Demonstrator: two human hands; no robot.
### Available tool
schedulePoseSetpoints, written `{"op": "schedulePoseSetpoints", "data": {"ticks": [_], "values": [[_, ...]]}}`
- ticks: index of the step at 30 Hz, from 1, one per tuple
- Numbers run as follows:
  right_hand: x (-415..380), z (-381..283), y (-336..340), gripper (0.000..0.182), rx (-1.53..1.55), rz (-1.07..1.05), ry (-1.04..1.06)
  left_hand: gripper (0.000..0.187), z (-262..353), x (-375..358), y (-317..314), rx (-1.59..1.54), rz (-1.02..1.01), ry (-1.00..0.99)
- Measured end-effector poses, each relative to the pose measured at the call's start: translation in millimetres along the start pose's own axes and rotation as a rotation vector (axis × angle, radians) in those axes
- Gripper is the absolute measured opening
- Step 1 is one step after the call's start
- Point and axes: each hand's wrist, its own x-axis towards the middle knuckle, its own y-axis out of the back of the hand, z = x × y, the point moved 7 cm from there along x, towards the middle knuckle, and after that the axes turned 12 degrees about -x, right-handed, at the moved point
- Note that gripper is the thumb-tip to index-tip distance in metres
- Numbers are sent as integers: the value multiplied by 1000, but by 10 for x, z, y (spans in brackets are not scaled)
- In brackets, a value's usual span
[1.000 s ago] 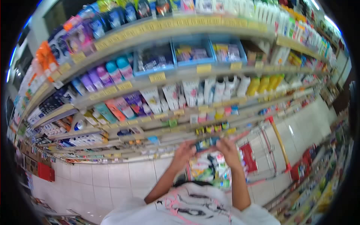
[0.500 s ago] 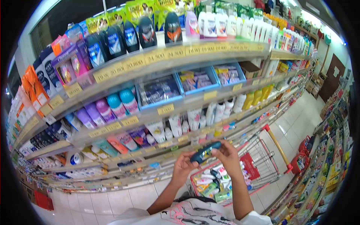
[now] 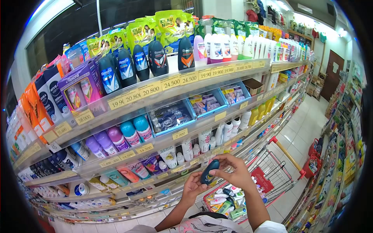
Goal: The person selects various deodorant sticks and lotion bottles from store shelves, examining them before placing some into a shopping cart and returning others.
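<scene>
Bottle (image 3: 210, 172), small and dark, is held in both hands just above the near end of the shopping cart (image 3: 288, 156), on the side towards the shelves; it leans, its upper end towards the cart's handle. The right hand (image 3: 235, 173) has its fingers curled nearly closed, with the thumb against the bottle's face and the other fingers about its upper part; the left hand (image 3: 192, 189) is partly open, its fingertips at the lower end.

The step in hand looks like turning the bottle to look it over; whether its label is being read, I cannot tell. A next move from this hold would call for one hand to bear the bottle firmly before the other lets go; its smooth, rounded body might slip.

Packs and bottles (image 3: 227, 201) lie jumbled in the cart; beside it run the shelves (image 3: 180, 83), with similar dark bottles (image 3: 158, 59) on top; red baskets (image 3: 312, 167) stand on the floor beyond the cart's handle.
</scene>
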Motion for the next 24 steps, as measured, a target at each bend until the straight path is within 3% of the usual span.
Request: {"op": "schedulePoseSetpoints", "data": {"ticks": [7, 10, 13, 15, 17, 18, 19, 21, 22, 23, 24], "values": [[-9, 59, -294, 41, 51, -29, 59, 53, 93, -87, 59, -49, -89, 13], [-77, 139, -520, 41, 70, -182, 13, 52, 21, -176, 121, 20, -118, 60], [-142, 123, -655, 40, 54, -204, 36, 40, -10, -241, 201, 125, -24, 68], [-209, 234, -708, 38, 72, -129, 18, 26, -5, -288, 230, 106, 80, 119], [-274, 347, -636, 38, 77, 93, 72, 17, 33, -331, 246, 114, 190, 88], [-325, 351, -673, 48, -16, -5, 188, 17, 55, -339, 298, 144, 200, 69], [-367, 384, -714, 48, -10, -16, 186, 16, 77, -354, 343, 174, 214, 47], [-469, 351, -895, 65, -125, -123, 274, 18, 84, -398, 397, 229, 282, 71], [-475, 389, -862, 79, -144, -40, 157, 20, 88, -406, 378, 218, 280, 81], [-453, 333, -832, 79, -129, -63, 163, 22, 86, -435, 377, 208, 280, 87], [-367, 326, -602, 82, -75, 106, 92, 24, 69, -462, 401, 205, 271, 98]]}}
